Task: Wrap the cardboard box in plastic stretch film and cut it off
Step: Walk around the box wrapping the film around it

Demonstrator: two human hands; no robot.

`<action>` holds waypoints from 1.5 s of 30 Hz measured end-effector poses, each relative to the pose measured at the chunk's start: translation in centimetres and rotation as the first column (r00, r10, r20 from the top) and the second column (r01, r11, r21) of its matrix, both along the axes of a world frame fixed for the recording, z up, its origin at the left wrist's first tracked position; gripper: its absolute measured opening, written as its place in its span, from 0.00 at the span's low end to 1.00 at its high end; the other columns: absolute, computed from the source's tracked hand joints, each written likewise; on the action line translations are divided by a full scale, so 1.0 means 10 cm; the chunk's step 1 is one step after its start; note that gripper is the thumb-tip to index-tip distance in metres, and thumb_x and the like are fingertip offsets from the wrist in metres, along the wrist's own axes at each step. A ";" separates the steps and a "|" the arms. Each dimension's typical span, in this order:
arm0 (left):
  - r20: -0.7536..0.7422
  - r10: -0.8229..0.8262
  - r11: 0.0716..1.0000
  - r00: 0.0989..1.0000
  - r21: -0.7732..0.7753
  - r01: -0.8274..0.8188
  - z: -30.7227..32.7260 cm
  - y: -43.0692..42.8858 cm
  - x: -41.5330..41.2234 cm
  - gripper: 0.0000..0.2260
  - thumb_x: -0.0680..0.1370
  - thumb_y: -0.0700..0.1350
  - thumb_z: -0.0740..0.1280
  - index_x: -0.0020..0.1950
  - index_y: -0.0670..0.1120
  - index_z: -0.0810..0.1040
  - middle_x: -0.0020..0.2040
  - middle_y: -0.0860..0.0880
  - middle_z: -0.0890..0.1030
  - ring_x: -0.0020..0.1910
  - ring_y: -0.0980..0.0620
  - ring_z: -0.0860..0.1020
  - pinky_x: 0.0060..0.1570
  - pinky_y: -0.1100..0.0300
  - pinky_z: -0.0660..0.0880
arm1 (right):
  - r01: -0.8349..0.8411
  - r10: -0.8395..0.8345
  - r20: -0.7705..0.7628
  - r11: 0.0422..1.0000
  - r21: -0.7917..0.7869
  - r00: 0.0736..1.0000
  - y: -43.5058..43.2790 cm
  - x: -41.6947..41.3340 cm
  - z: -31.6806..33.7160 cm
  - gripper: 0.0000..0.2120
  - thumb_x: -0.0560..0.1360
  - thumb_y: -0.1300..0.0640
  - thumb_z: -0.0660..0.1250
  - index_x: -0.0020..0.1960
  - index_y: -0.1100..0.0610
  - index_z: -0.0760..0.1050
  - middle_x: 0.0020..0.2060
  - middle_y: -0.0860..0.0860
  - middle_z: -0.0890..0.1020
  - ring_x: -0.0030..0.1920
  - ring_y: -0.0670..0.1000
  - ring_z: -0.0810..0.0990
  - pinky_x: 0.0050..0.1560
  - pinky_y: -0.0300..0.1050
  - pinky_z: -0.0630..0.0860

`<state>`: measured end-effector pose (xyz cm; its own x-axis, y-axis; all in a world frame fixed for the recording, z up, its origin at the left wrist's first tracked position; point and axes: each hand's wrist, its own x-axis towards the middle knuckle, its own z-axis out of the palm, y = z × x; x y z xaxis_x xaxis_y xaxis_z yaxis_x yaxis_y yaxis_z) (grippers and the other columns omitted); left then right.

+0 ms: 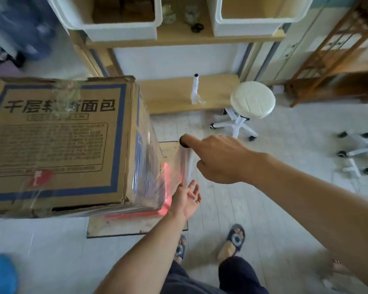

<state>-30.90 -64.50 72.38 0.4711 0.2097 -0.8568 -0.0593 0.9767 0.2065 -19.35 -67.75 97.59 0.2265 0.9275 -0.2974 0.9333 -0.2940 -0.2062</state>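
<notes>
Cardboard box (57, 143) sits at left, up off the floor on sth red (134, 214) that stands on a flat board (136, 227). Its printed top w/ blue border faces the camera. Clear film (149, 162) covers the box's right side & part of the top, shiny & wrinkled. Film roll (186, 166) stands upright just beside the box's right side, w/ the sheet running from it to the box.

Right hand (219, 158) holds the roll's top end: one digit stuck out onto the black core end, other fingers curled next to the roll. Left hand (186, 198) is down at the roll's btm end, palm up, fingers spread & relaxed; can't tell if they touch the roll.

Feet in sandals (235, 236) on the pale floor, near the board.

Bkgd: second roll (196, 88) upright on a low wooden desk (172, 96), white round stool (252, 99) just right of it, white bins (119, 32) on a shelf above, white chair bases (363, 151) far right.
</notes>
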 end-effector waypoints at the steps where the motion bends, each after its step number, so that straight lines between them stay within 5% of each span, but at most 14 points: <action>1: 0.001 0.030 0.999 1.000 0.012 -0.030 0.00 0.02 0.06 0.25 0.74 0.25 0.48 0.60 0.50 0.66 0.60 0.46 0.76 0.50 0.52 0.76 0.42 0.58 0.68 | -0.023 0.023 -0.008 1.000 -0.003 1.000 0.04 0.07 -0.02 0.26 0.74 0.61 0.57 0.69 0.45 0.55 0.31 0.50 0.72 0.33 0.55 0.74 0.29 0.46 0.62; 9: 0.017 0.363 0.932 0.931 0.005 -0.364 0.00 0.08 0.71 0.17 0.79 0.27 0.50 0.52 0.42 0.74 0.50 0.46 0.79 0.48 0.53 0.77 0.41 0.60 0.68 | -0.343 0.343 -0.007 0.939 -0.011 0.939 0.42 0.76 -0.07 0.29 0.76 0.60 0.58 0.73 0.45 0.53 0.32 0.51 0.72 0.33 0.54 0.74 0.30 0.47 0.67; 18: 0.056 0.597 0.802 0.800 -0.037 -0.596 -0.12 0.14 1.35 0.23 0.76 0.28 0.47 0.64 0.42 0.71 0.56 0.48 0.80 0.45 0.54 0.76 0.41 0.61 0.69 | -0.495 0.500 0.029 0.863 -0.103 0.866 0.85 1.32 -0.04 0.31 0.78 0.60 0.59 0.76 0.45 0.50 0.37 0.53 0.75 0.32 0.52 0.73 0.28 0.45 0.64; 25: 0.034 0.711 0.703 0.702 -0.067 -0.708 -0.10 0.50 1.51 0.23 0.75 0.26 0.45 0.59 0.39 0.74 0.50 0.45 0.80 0.43 0.52 0.76 0.42 0.61 0.68 | -0.617 0.625 0.043 0.778 -0.117 0.780 1.31 1.44 -0.07 0.27 0.78 0.58 0.59 0.72 0.45 0.53 0.35 0.51 0.74 0.32 0.51 0.73 0.28 0.45 0.64; 30: 0.021 0.763 0.646 0.646 -0.023 -0.763 -0.25 0.86 1.67 0.32 0.63 0.25 0.52 0.65 0.42 0.69 0.50 0.46 0.79 0.42 0.51 0.77 0.38 0.60 0.73 | -0.672 0.680 0.035 0.730 -0.124 0.732 1.76 1.55 -0.13 0.27 0.77 0.58 0.58 0.71 0.45 0.54 0.37 0.51 0.73 0.34 0.51 0.73 0.29 0.46 0.64; 35: 0.039 0.782 0.623 0.623 -0.015 -0.782 -0.19 1.20 1.85 0.27 0.59 0.26 0.52 0.55 0.42 0.69 0.40 0.45 0.76 0.38 0.50 0.72 0.37 0.60 0.69 | -0.721 0.733 0.007 0.672 -0.170 0.681 2.19 1.68 -0.15 0.26 0.78 0.58 0.57 0.73 0.46 0.54 0.35 0.50 0.73 0.32 0.50 0.72 0.27 0.46 0.62; 38: 0.033 0.797 0.603 0.603 0.014 -0.798 -0.20 1.37 1.90 0.30 0.61 0.26 0.52 0.60 0.39 0.73 0.40 0.45 0.73 0.38 0.51 0.70 0.38 0.59 0.65 | -0.746 0.761 0.008 0.638 -0.190 0.648 2.44 1.70 -0.17 0.26 0.78 0.59 0.57 0.73 0.46 0.53 0.35 0.51 0.73 0.31 0.51 0.71 0.27 0.45 0.62; 40: 0.003 0.780 0.625 0.626 0.040 -0.780 -0.28 1.49 1.92 0.33 0.63 0.25 0.52 0.69 0.33 0.60 0.38 0.46 0.73 0.36 0.51 0.70 0.34 0.60 0.68 | -0.764 0.779 -0.004 0.615 -0.196 0.627 2.57 1.69 -0.21 0.27 0.78 0.60 0.57 0.73 0.46 0.52 0.34 0.51 0.74 0.31 0.51 0.72 0.26 0.45 0.62; 41: -0.015 0.781 0.624 0.624 0.049 -0.780 -0.32 1.54 1.92 0.23 0.66 0.24 0.52 0.61 0.25 0.66 0.36 0.46 0.73 0.34 0.51 0.69 0.31 0.60 0.68 | -0.775 0.787 -0.017 0.602 -0.193 0.616 2.64 1.69 -0.23 0.28 0.78 0.60 0.57 0.73 0.46 0.51 0.34 0.51 0.74 0.31 0.51 0.72 0.26 0.45 0.62; 42: -0.005 0.788 0.615 0.616 0.046 -0.787 -0.32 1.59 1.93 0.13 0.70 0.24 0.51 0.47 0.34 0.69 0.34 0.46 0.73 0.32 0.51 0.69 0.29 0.61 0.68 | -0.786 0.797 -0.029 0.588 -0.188 0.603 2.71 1.68 -0.26 0.29 0.78 0.60 0.57 0.74 0.46 0.51 0.34 0.51 0.74 0.31 0.51 0.72 0.26 0.45 0.62; 45: -0.009 0.822 0.568 0.569 0.078 -0.819 -0.40 1.76 1.97 0.14 0.71 0.26 0.49 0.41 0.43 0.68 0.35 0.46 0.73 0.30 0.50 0.68 0.30 0.59 0.64 | -0.823 0.829 -0.064 0.537 -0.183 0.555 2.93 1.66 -0.32 0.30 0.79 0.59 0.57 0.75 0.44 0.48 0.34 0.51 0.74 0.32 0.51 0.72 0.27 0.44 0.62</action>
